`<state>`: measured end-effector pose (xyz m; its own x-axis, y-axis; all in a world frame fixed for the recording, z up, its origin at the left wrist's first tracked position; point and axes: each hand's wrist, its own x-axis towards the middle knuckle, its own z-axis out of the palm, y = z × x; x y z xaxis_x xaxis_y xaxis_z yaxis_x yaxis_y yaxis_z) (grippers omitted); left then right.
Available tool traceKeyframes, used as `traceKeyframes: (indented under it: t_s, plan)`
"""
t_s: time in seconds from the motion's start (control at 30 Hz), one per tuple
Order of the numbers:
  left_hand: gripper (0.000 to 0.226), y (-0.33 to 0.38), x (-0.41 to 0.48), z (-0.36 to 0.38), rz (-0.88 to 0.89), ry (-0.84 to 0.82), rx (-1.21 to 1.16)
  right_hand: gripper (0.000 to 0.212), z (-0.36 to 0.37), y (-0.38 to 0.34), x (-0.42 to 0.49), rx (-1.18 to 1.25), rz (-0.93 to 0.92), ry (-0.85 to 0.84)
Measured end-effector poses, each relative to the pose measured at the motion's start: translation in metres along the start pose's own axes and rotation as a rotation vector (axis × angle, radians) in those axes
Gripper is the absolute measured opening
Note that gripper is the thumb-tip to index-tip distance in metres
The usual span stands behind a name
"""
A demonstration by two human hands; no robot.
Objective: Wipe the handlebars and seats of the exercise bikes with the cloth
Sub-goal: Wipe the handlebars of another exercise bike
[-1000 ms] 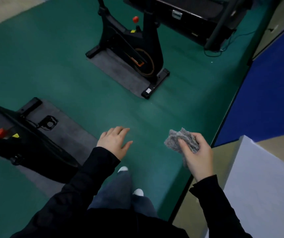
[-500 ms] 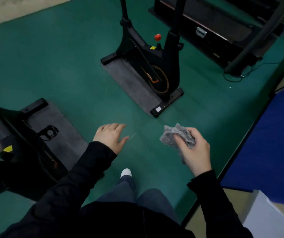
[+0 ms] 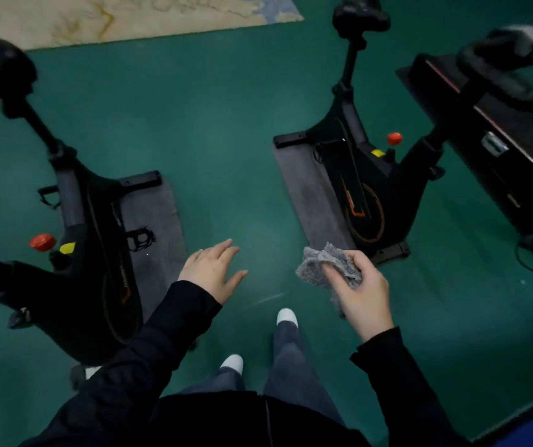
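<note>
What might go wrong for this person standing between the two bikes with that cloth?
1. The pedal of the left bike juts out over its mat toward the person's legs; a shin might catch it.
2. The mat under the right bike lies close ahead of the feet; a shoe might trip on its edge.
3. The right hand grips the cloth bunched up, so it may wipe with only a small patch.
</note>
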<state>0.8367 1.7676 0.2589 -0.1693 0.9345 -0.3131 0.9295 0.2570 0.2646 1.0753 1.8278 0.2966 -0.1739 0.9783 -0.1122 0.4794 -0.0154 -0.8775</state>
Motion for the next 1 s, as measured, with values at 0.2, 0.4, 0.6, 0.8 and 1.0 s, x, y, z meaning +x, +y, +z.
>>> traceKeyframes:
  t_s: [0.2, 0.4, 0.6, 0.8, 1.0]
  plan:
    - [0.057, 0.024, 0.044, -0.014, -0.209, 0.111, -0.064, 0.012, -0.015, -0.014, 0.098, -0.035, -0.167, -0.2]
    - [0.056, 0.042, 0.059, -0.022, -0.382, 0.184, -0.099, 0.008, -0.016, -0.019, 0.168, -0.059, -0.234, -0.358]
    - [0.057, 0.023, 0.05, -0.022, -0.594, 0.206, -0.139, 0.025, 0.016, -0.04, 0.209, -0.115, -0.391, -0.494]
    - [0.057, -0.01, 0.068, -0.036, -0.702, 0.245, -0.193, 0.026, 0.072, -0.08, 0.24, -0.118, -0.47, -0.623]
    - [0.057, -0.063, 0.098, -0.061, -0.758, 0.317, -0.227, 0.028, 0.139, -0.125, 0.271, -0.13, -0.529, -0.709]
